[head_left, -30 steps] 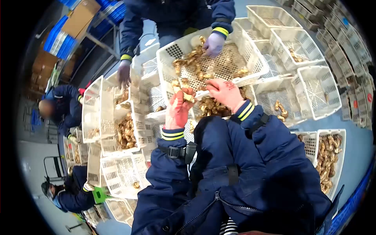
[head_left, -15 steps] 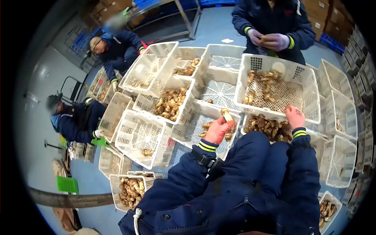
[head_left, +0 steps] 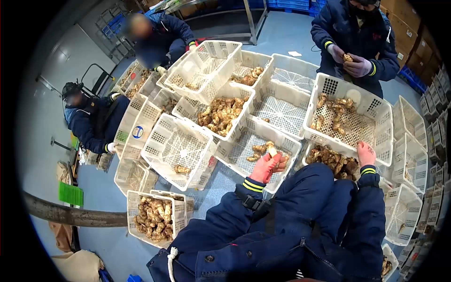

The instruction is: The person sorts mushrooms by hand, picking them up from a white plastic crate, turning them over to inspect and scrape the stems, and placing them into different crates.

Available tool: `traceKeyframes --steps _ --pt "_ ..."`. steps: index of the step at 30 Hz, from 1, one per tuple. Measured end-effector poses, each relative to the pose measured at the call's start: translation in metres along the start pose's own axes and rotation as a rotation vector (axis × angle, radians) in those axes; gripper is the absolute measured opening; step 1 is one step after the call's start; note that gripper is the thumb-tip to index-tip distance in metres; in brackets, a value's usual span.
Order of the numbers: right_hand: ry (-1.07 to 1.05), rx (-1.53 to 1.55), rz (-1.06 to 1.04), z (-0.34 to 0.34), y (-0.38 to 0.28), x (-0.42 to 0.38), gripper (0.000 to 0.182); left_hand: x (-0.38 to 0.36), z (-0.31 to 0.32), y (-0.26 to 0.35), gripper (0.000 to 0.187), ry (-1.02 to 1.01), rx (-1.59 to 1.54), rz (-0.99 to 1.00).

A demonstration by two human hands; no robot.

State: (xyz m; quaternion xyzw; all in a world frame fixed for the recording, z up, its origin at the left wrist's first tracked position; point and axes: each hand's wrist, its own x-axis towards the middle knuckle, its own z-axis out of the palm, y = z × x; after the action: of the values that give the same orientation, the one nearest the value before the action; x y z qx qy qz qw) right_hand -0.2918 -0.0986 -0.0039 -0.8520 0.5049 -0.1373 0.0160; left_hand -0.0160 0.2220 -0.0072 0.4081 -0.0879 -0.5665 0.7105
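My left hand (head_left: 265, 168), in a pinkish-red glove, is closed around a mushroom (head_left: 272, 149) with a pale stem. It is above a white plastic crate (head_left: 225, 151) where several brown mushrooms (head_left: 257, 150) lie. My right hand (head_left: 367, 154), gloved alike, is curled at the front rim of a raised white crate (head_left: 383, 124), near its right corner; part of its fingers is hidden. Several mushrooms (head_left: 337, 107) lie on that crate's left side. Below its rim, a lower crate full of darker mushrooms (head_left: 331, 160) is by my knees.
Crates are stacked all around, including one heaped with mushrooms (head_left: 221, 115) and another at lower left (head_left: 131, 221). A co-worker (head_left: 357, 47) opposite holds a mushroom. Two more people (head_left: 89, 117) crouch at left. A curved pipe (head_left: 80, 211) crosses the left side.
My view has shifted left, so the crates appear farther right and lower. The mushroom in my left hand is now tilted differently, over the crate. My right hand stays at the same rim.
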Motion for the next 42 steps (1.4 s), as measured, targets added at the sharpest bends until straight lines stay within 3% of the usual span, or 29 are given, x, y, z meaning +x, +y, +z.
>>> traceKeyframes --steps 2,3,4,6,8,10,14,18,19,24,25,28,32,35,40,41,42 --pt "-0.046 -0.004 0.000 -0.002 -0.001 0.000 0.031 0.002 -0.008 -0.003 0.025 -0.021 0.016 0.023" --pt "-0.073 0.013 0.014 -0.006 -0.003 0.001 0.032 -0.010 0.014 0.009 0.020 0.128 0.069 0.020" --pt "-0.079 0.010 0.018 -0.004 -0.003 0.001 0.032 -0.008 0.011 0.007 0.020 0.129 0.068 0.012" --pt "-0.009 0.045 0.014 -0.003 -0.003 0.000 0.031 -0.003 0.003 0.000 0.019 0.118 0.036 0.073" --pt "-0.043 -0.010 0.013 -0.004 -0.002 0.001 0.031 0.002 -0.006 -0.005 0.025 0.073 0.003 0.062" --pt "0.021 -0.091 -0.137 0.003 0.005 0.001 0.030 0.000 -0.006 -0.003 0.034 0.020 0.044 0.099" --pt "-0.040 -0.019 0.049 -0.002 -0.002 0.002 0.032 -0.001 -0.020 -0.009 0.047 -0.049 0.011 0.121" --pt "-0.036 -0.080 -0.059 -0.005 -0.002 0.002 0.032 -0.006 -0.018 -0.003 0.038 0.055 0.115 0.141" --pt "-0.073 -0.016 0.050 -0.014 -0.012 -0.001 0.032 -0.006 -0.021 -0.004 0.037 0.075 0.094 0.138" --pt "-0.059 -0.038 0.004 -0.004 -0.002 0.001 0.034 -0.010 -0.023 -0.002 0.034 0.202 0.113 0.172" --pt "-0.083 -0.038 0.013 -0.007 -0.004 0.001 0.035 -0.011 -0.024 0.001 0.035 0.094 0.034 0.223" --pt "-0.120 -0.086 0.081 -0.011 -0.009 0.002 0.035 -0.011 -0.022 0.000 0.035 0.149 0.001 0.260" --pt "-0.076 -0.099 -0.030 -0.007 -0.001 0.000 0.035 -0.014 -0.021 0.004 0.035 0.121 0.136 0.287" --pt "-0.057 -0.057 0.064 -0.013 -0.011 -0.002 0.033 -0.014 -0.018 0.004 0.032 0.101 0.193 0.271" --pt "0.143 -0.103 -0.035 0.007 -0.002 -0.004 0.028 -0.018 0.003 0.012 0.030 0.165 0.404 0.236" --pt "0.091 0.013 -0.021 -0.001 -0.005 -0.003 0.029 -0.019 0.007 0.012 0.029 0.175 0.415 0.213" --pt "-0.177 -0.064 0.112 -0.007 -0.005 -0.001 0.028 -0.017 0.009 0.010 0.029 0.169 0.426 0.187"
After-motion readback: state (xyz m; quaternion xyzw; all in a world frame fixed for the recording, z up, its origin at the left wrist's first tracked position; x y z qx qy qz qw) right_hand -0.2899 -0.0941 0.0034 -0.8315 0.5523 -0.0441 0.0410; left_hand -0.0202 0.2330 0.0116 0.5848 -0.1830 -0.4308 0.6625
